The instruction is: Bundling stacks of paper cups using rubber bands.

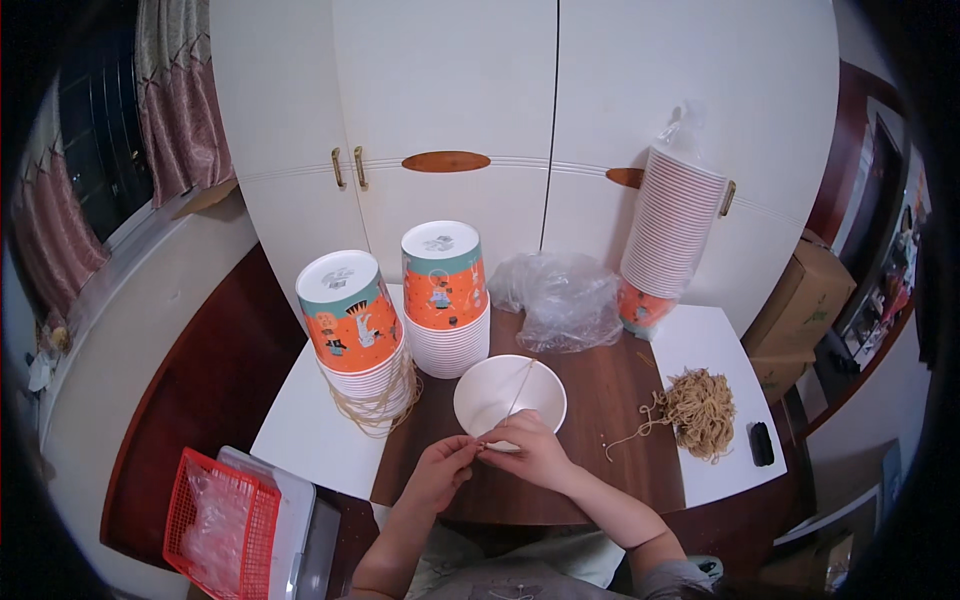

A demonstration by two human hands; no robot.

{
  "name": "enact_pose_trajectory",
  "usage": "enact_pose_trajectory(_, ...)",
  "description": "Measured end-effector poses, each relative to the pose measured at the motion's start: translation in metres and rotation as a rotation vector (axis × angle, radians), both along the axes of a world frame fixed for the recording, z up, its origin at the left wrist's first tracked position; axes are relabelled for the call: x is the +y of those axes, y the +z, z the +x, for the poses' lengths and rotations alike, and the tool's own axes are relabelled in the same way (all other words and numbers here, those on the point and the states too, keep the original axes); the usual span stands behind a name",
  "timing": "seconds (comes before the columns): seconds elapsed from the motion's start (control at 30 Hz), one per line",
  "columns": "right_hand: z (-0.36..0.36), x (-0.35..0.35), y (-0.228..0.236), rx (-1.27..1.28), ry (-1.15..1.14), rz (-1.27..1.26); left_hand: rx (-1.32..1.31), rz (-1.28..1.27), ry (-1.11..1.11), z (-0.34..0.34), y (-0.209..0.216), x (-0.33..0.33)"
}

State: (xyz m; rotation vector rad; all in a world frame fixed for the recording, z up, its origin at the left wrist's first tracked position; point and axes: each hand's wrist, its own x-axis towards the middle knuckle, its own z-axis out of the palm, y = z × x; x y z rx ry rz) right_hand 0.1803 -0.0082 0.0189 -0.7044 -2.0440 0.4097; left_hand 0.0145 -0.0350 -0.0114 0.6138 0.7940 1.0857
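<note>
We see the left hand (440, 472) and the right hand (524, 448) meeting above the tabletop (625, 395), toward its near edge, fingertips of both pressed together on the string (519, 386) (the exact pinch is too small for us to make out). It crosses the white bowl (488, 392), which stands mouth up near the middle of that edge, partly behind the right hand. Toward the left edge we have an orange-banded stack (350, 325) with loose strands (372, 412) around its lower part, another stack (445, 300) just beside it. A crumpled plastic bag (568, 310) and a bagged stack (672, 220) occupy the far edge; a string bundle (700, 412) and a small black object (762, 444) lie along the right.
</note>
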Motion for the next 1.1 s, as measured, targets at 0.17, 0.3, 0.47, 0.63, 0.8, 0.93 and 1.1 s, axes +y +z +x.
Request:
enact_pose_trajectory(0.17,-0.001,-0.001,-0.006,-0.039,-0.054,0.070,-0.009,0.048,-0.042,-0.002,-0.001,0.000)
enact_pose_trajectory(0.3,0.001,0.000,-0.004,-0.054,-0.098,0.081,-0.004,0.051,-0.032,0.000,0.002,0.000)
enact_pose_trajectory(0.47,-0.002,0.005,-0.006,0.047,-0.066,-0.097,0.558,0.523,0.176,0.003,-0.005,0.002)
enact_pose_trajectory(0.63,-0.002,0.005,-0.004,0.090,-0.049,-0.204,1.030,0.910,0.284,0.003,-0.009,0.011)
enact_pose_trajectory(0.8,-0.001,0.005,-0.005,0.045,-0.073,-0.191,0.717,0.550,0.189,-0.001,-0.012,0.012)
enact_pose_trajectory(0.93,0.001,0.005,-0.007,-0.039,-0.113,-0.143,0.388,0.480,0.137,0.004,0.009,0.011)
enact_pose_trajectory(1.1,0.002,0.002,-0.005,-0.149,-0.129,-0.021,0.151,0.343,0.163,-0.005,0.001,0.018)
